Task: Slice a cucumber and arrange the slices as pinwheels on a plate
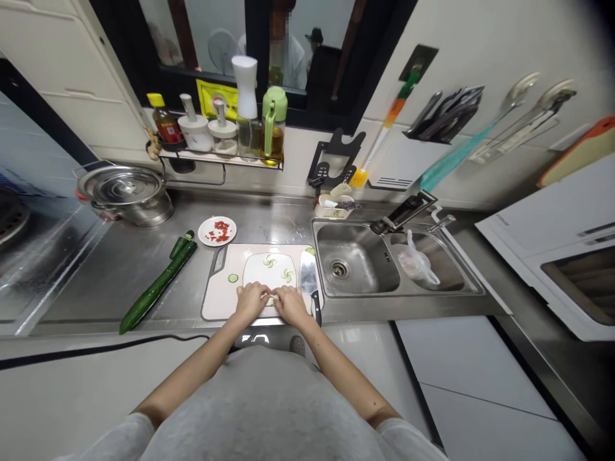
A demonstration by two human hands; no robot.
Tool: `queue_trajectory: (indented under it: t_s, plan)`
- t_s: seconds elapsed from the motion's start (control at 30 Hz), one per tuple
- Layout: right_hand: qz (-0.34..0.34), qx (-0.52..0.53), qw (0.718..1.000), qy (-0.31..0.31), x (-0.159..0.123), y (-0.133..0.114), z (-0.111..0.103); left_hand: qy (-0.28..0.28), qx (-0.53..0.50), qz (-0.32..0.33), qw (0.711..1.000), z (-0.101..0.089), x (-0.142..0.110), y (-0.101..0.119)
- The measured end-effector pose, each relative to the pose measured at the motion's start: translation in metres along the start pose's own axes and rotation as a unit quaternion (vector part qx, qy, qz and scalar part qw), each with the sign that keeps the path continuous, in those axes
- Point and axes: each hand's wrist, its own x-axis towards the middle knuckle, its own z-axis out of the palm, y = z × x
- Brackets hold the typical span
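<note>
My left hand [251, 302] and my right hand [289, 305] meet over the near edge of a white square plate [254, 272]. Fingertips of both are pinched on a small pale-green cucumber slice [271, 299], which they partly hide. Two pinwheels of cut cucumber, one at the back [270, 261] and one at the right [287, 276], lie on the plate. The plate rests on a pink cutting board [216, 299]. A single round cucumber slice [233, 278] sits left of the plate. Beside my right hand lies a cleaver [308, 272], its black handle toward me.
Left of the board lie a long cucumber [154, 291] and a short cucumber piece [179, 247]. A small white plate [204, 229] holds chopped red bits. Farther left stands a lidded steel pot [151, 208]. The double sink [358, 291] is at right, with a plastic bag [417, 261] inside.
</note>
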Motion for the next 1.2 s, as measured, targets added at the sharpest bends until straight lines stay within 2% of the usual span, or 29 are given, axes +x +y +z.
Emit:
queue_trajectory:
  t_s: [0.27,0.4,0.83,1.2]
  plan:
    - [-0.011,-0.001,0.998,0.054,-0.007,0.003,0.013,0.006,-0.004,-0.008,1.000,0.004,-0.001,0.003]
    - [-0.013,0.003,0.998,0.059,-0.003,0.008,0.018,0.011,-0.007,-0.008,1.000,0.006,0.002,0.005]
    - [-0.001,-0.006,0.994,0.111,-0.007,0.004,0.015,0.027,-0.038,-0.005,0.999,0.007,0.002,0.008]
    - [0.009,0.008,0.997,0.075,0.003,0.003,0.021,-0.001,-0.037,0.011,0.999,0.003,-0.004,0.005]
